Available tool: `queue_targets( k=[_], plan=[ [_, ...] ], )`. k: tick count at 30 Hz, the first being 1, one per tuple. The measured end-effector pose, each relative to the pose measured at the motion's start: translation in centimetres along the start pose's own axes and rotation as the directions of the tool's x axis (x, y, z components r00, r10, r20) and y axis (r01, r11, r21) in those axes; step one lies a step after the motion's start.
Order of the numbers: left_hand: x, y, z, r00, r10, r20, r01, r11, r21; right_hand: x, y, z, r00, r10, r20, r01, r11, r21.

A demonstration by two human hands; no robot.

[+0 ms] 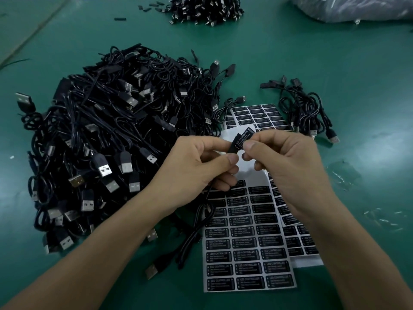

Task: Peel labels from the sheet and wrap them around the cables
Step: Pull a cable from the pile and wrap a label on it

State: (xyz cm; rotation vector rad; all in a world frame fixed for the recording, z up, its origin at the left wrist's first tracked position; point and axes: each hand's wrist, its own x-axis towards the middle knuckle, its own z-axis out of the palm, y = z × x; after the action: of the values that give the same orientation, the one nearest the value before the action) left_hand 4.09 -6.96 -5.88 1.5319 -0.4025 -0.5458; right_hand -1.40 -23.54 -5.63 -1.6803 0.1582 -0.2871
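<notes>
Clearly the wrapping step is in hand: the left hand [196,166] pinches the small black block [232,146] on a cable [202,222] between thumb and fingers. The right hand [288,166] pinches a peeled label [243,136] against that block, so the two hands nearly touch, just above the sheet [245,253]. Most of the label stands free, up and away from both thumbs, with its white print facing the camera. The cable hangs from under the left hand and ends in a metal plug [151,271] nearer the body. A big pile of cables [107,130] lies left of the left hand; a small bunch [306,110] lies beyond the right hand. Next, I judge, the free flap needs folding round the block and pressing flat — square, without creases.
</notes>
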Motion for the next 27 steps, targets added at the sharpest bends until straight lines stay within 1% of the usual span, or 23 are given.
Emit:
queue_targets(
  k=[3,6,11,17,27],
  plan=[
    [-0.07,0.19,-0.1,0.999,-0.006,0.053,0.005,1.0,0.018,-0.01,0.07,0.02,1.0,0.004,-0.006,-0.004,0.999,-0.049],
    [-0.02,0.28,-0.12,0.997,-0.015,0.074,0.014,1.0,0.017,0.05,0.18,0.01,1.0,0.009,0.0,-0.009,0.998,-0.07],
    [0.02,0.21,-0.23,0.998,-0.029,0.058,0.03,1.0,-0.001,0.05,0.26,-0.04,1.0,0.03,0.002,-0.03,0.997,-0.076],
    [-0.07,0.18,-0.19,0.998,-0.032,0.05,0.033,0.999,-0.014,0.04,0.12,0.03,0.999,0.023,0.044,-0.019,0.996,-0.091],
    [-0.1,0.13,-0.14,0.997,-0.054,0.046,0.054,0.999,0.003,0.04,0.33,0.01,0.999,-0.03,0.04,0.037,0.98,-0.196]
  ],
)
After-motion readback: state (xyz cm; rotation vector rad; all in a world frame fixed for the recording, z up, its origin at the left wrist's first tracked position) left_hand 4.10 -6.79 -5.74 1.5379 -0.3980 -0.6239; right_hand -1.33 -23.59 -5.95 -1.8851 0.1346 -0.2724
